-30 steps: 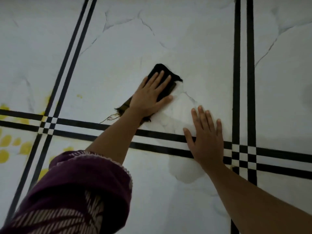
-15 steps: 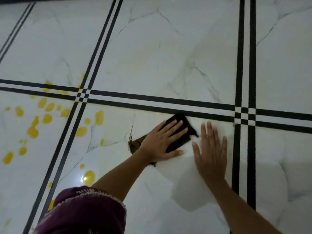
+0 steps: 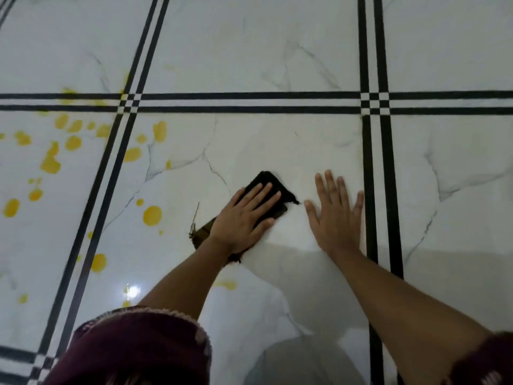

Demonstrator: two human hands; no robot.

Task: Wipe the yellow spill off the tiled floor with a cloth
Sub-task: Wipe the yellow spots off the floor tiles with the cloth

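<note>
A dark, frayed cloth (image 3: 268,178) lies flat on the white marble-look tile. My left hand (image 3: 244,218) presses down on it with the palm flat and fingers spread, covering its middle. My right hand (image 3: 337,215) rests flat on the bare floor just right of the cloth, fingers apart, holding nothing. The yellow spill is scattered drops and blots to the left: a round drop (image 3: 152,215) close to the cloth, a larger patch (image 3: 50,163) beyond the black lines, and a smear (image 3: 227,284) beside my left forearm.
Double black inlay lines (image 3: 249,102) cross the floor ahead, with others running away on the left (image 3: 111,168) and right (image 3: 376,168). My maroon sleeve (image 3: 133,348) fills the lower left. A light reflection (image 3: 131,291) glares on the tile.
The cloth under my left hand has slid back toward me, away from the horizontal black lines. My right hand moved with it. More of the yellow drops show on the left.
</note>
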